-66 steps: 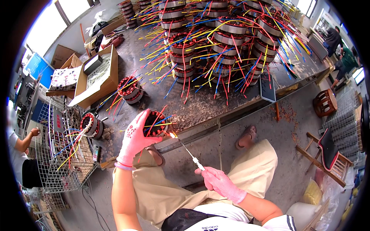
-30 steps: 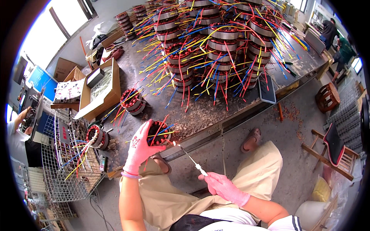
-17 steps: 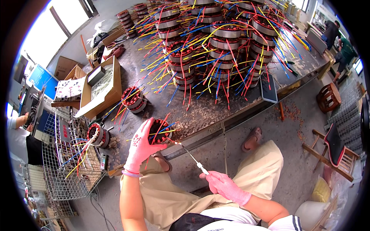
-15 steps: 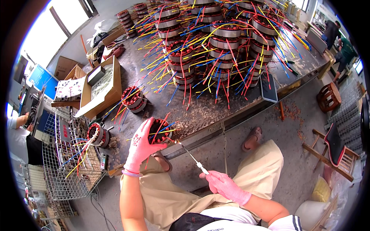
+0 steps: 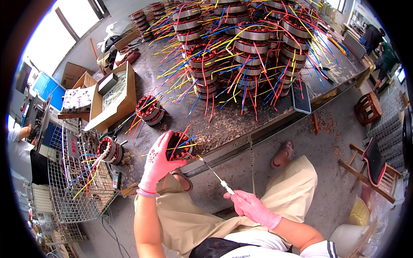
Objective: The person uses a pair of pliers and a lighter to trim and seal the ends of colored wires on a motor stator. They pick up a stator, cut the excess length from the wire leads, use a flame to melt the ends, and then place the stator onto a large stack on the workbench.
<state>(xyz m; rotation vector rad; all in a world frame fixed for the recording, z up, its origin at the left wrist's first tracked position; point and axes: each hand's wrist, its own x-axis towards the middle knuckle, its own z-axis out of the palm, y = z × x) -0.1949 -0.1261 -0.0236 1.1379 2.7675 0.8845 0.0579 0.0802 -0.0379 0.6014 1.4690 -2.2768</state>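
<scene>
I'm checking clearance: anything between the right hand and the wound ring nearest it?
Only the slim tool in the right hand visibly spans the gap; the left hand curves around the lower left of the wound ring.

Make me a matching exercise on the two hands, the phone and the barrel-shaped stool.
1. Left hand
2. Right hand
3. Phone
4. Barrel-shaped stool

A. Standing on the floor
B. Holding a thin tool with a pale handle
C. On the table, by its near edge
D. Cupped against a wire-wound ring

Pairs: 1-D; 2-B; 3-C; 4-A
</scene>
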